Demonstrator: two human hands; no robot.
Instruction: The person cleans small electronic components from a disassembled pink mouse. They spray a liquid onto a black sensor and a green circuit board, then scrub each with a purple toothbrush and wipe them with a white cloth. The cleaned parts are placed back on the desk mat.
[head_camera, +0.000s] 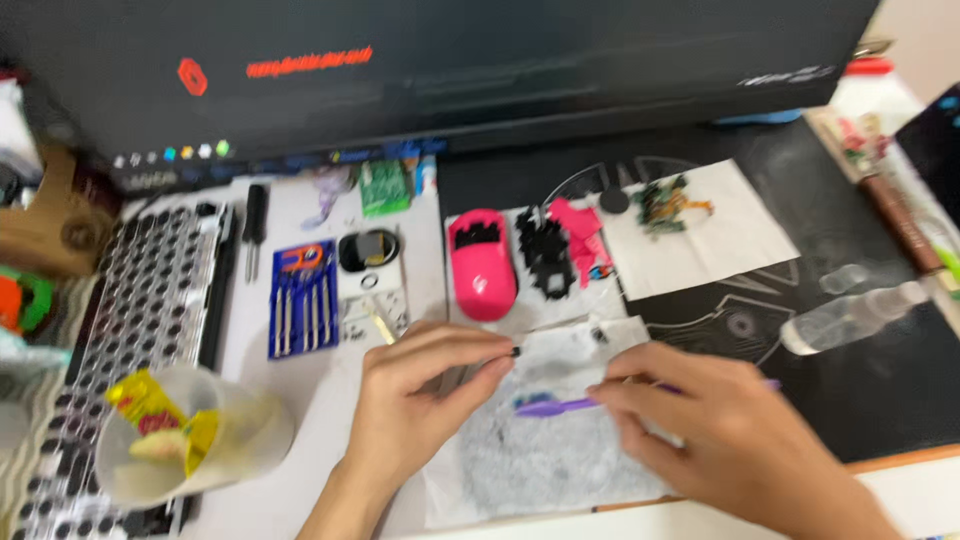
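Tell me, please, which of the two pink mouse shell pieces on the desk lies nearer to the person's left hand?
The rounded pink shell, just beyond the left hand. The other, a smaller flat pink piece, lies farther right, past the black frame part.

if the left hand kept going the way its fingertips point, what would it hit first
Probably the right hand: the left hand points rightward, pinching a small black part over the grey-stained paper towel, with the purple tool just below that line.

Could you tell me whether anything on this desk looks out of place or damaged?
Yes: the pink mouse shell lies opened, its black inner frame and circuit board spread on tissues beside it.
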